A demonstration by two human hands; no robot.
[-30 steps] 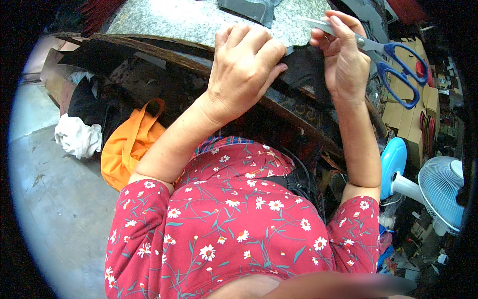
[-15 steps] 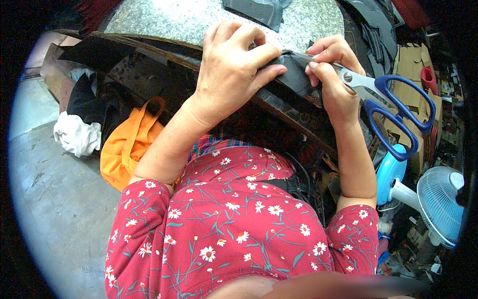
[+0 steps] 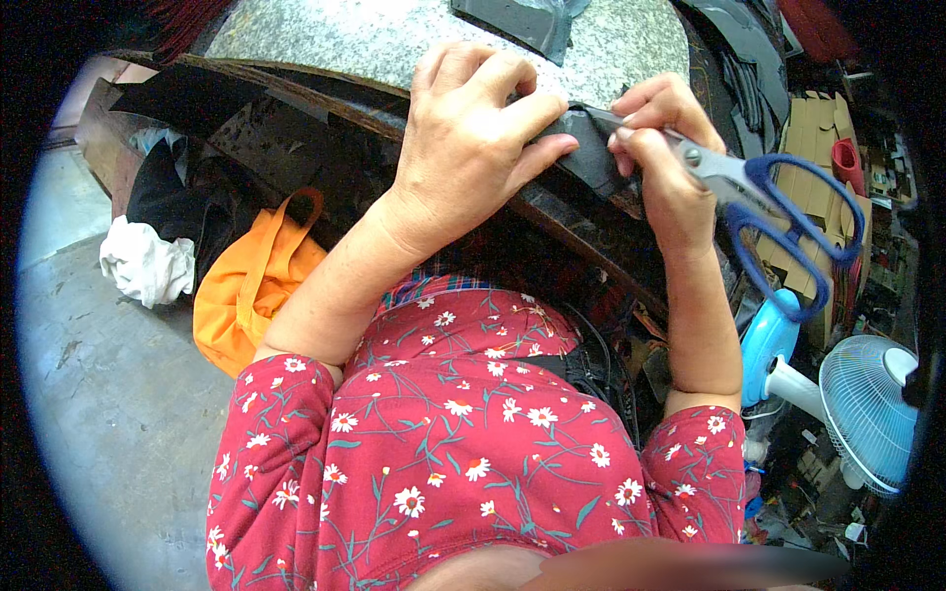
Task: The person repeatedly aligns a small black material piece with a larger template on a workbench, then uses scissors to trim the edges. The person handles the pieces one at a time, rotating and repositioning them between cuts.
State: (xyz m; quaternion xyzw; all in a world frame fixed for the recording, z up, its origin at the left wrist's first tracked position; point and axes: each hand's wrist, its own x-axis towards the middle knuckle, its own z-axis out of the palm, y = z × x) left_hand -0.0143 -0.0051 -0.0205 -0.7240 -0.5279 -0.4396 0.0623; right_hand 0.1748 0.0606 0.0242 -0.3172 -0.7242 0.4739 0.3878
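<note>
My right hand (image 3: 672, 148) is closed around the blades of a pair of scissors (image 3: 717, 177). Their blue handle loops stick out to the right, and the narrow blade tips point left toward a dark grey, rubbery-looking sheet piece (image 3: 591, 153). That piece lies at the near edge of a speckled grey tabletop (image 3: 345, 39). My left hand (image 3: 471, 133) is bent over the same edge, thumb and forefinger pinching the left end of the piece. Its other fingers curl on the tabletop. Whether the tips touch the sheet is too small to tell.
Another dark sheet piece (image 3: 512, 25) lies farther back on the tabletop, with stacked dark strips (image 3: 744, 79) at the right. An orange bag (image 3: 246, 295) and white cloth (image 3: 148, 264) are at the left. A blue-and-white fan (image 3: 872, 414) and cardboard (image 3: 813, 138) stand to the right.
Both hands keep their grips. The scissors' handles have tilted slightly and look blurred by motion. The whole view has shifted a little.
</note>
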